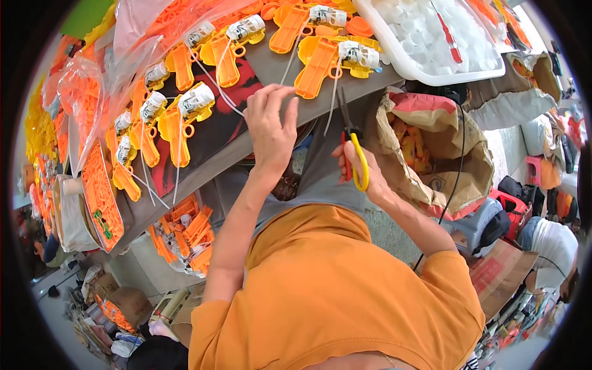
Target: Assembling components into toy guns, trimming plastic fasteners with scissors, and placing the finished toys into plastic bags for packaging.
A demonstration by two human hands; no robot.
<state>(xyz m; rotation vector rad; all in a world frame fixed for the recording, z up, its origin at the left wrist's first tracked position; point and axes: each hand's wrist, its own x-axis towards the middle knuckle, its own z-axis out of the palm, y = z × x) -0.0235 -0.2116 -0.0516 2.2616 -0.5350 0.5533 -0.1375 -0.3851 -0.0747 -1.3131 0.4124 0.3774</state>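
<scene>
Overhead, seen from a head camera: left hand (pixel 270 132) raised to the bench (pixel 203 169) edge, fingers curled and pinching a thin white wire (pixel 217 86) trailing from one of the orange toy-gun halves (pixel 185 117). Right hand (pixel 364 176) closed round the yellow-and-red handles of small snips (pixel 353 151), dark blades pointed up toward another hanging wire (pixel 333 98); could not tell from this angle whether the blades stood open or closed. Laid in rows across the bench, more orange and yellow halves, each fitted with a white-and-grey motor block (pixel 196 97) and dangling leads. Beside them, clear bags of orange parts (pixel 80 92) at left, a white tray (pixel 394 52) of pale pieces at upper right, and an open brown sack (pixel 431 148) just beside the snips hand. Orange shirt (pixel 333 290) filling the lower frame. Judged as risks: blades close to several loose leads at once, so a cut could have taken the wrong wire or trimmed one too short; a tug on the pinched wire could have dragged its half off the bench edge, since it lay near the lip; offcuts could have dropped into the sack below; and the left fingers, near the blade tips, could have been nicked.
</scene>
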